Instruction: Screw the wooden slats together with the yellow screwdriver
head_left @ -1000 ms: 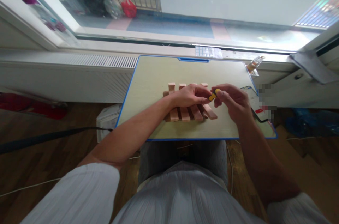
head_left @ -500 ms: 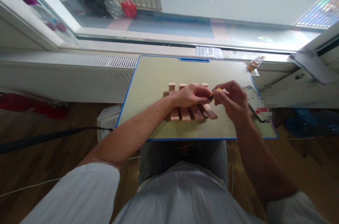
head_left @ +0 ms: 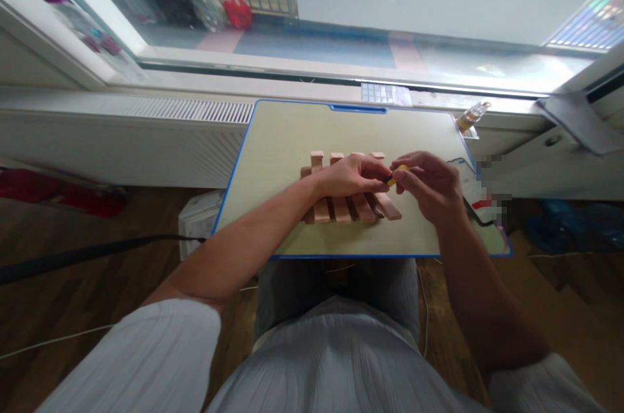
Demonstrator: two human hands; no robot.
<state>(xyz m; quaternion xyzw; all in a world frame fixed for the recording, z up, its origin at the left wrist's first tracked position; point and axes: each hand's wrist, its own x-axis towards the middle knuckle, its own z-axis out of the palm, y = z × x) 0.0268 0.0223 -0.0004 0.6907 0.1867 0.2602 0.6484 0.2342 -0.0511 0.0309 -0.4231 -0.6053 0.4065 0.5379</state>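
Observation:
A small yellow-and-black object [head_left: 390, 181] is pinched between my two hands above the table; its kind is too small to make out. My left hand [head_left: 348, 177] reaches across the wooden blocks [head_left: 341, 209], its thumb and fingertips closed at the object's dark end. From the other side, my right hand [head_left: 429, 182] holds the yellow end between thumb and fingers. The light wooden blocks lie side by side in a row, bridged by a crosswise piece, and my left hand and forearm cover their middle. The rightmost block is slanted.
The small table [head_left: 287, 130] has a blue rim and a slot at its far edge. A phone-like flat device [head_left: 470, 188] lies at the right, partly behind my right hand. Beyond are a bottle [head_left: 472, 115], a white radiator [head_left: 195, 110] and a window.
My right hand has turned slightly, its knuckles a little lower and farther right. More yellow shows on the small object. My left hand and the blocks stay put.

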